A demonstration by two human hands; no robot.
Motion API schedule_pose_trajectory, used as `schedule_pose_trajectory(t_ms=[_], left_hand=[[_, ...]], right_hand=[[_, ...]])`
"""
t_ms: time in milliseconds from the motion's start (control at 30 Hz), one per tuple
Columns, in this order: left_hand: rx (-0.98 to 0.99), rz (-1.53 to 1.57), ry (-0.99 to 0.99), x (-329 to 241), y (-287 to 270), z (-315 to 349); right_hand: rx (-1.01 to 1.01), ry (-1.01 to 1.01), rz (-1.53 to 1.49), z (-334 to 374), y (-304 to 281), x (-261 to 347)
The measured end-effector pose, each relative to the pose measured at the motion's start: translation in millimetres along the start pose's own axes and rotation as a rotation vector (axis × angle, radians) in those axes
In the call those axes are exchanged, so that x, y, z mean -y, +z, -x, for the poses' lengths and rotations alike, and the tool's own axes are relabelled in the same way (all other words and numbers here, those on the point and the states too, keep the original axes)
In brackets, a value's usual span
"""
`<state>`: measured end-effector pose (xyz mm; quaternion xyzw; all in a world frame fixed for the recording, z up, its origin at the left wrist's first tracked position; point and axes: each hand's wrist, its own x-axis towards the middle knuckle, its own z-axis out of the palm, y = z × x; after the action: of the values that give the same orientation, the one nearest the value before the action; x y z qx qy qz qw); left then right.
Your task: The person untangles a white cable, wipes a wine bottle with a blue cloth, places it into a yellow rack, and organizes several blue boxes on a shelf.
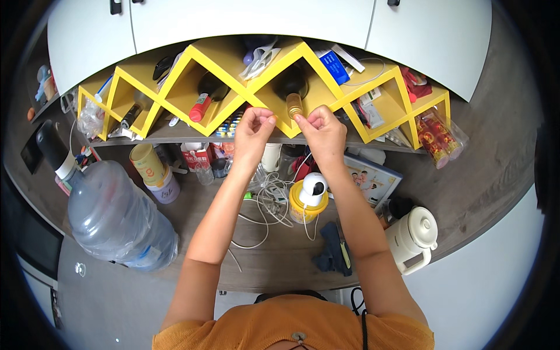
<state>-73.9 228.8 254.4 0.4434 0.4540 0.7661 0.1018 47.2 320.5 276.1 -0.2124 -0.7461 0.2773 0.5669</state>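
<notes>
Both my arms reach forward to a yellow zigzag shelf (336, 103). My left hand (254, 131) is closed in a pinch just in front of its middle lower edge; whatever lies between the fingertips is too small to make out. Close beside it, my right hand (322, 135) is also pinched, its thumb tip at the gold-wrapped neck of a dark bottle (294, 104). I cannot tell if the thumb touches that neck. The bottle lies in the middle diamond compartment, neck toward me. Left of it lies another dark bottle with a red cap (200, 107).
Below the shelf stand a white camera on a yellow base (309, 198), tangled white cables (273, 195) and a framed picture (371, 179). A large water jug (119, 213) stands left, a cream kettle (411, 236) right. A dark cloth (332, 251) lies near the desk's front edge.
</notes>
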Motion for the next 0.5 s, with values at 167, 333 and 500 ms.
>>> schedule_pose_trajectory(t_ms=[167, 333, 500], left_hand=[[-0.002, 0.043, 0.012, 3, 1, 2], [0.001, 0.032, 0.017, -2, 4, 6], [-0.011, 0.032, -0.001, -4, 7, 17]], right_hand=[[0.017, 0.015, 0.018, 1, -1, 5], [0.049, 0.016, 0.067, -2, -7, 2], [0.07, -0.034, 0.091, -6, -9, 3]])
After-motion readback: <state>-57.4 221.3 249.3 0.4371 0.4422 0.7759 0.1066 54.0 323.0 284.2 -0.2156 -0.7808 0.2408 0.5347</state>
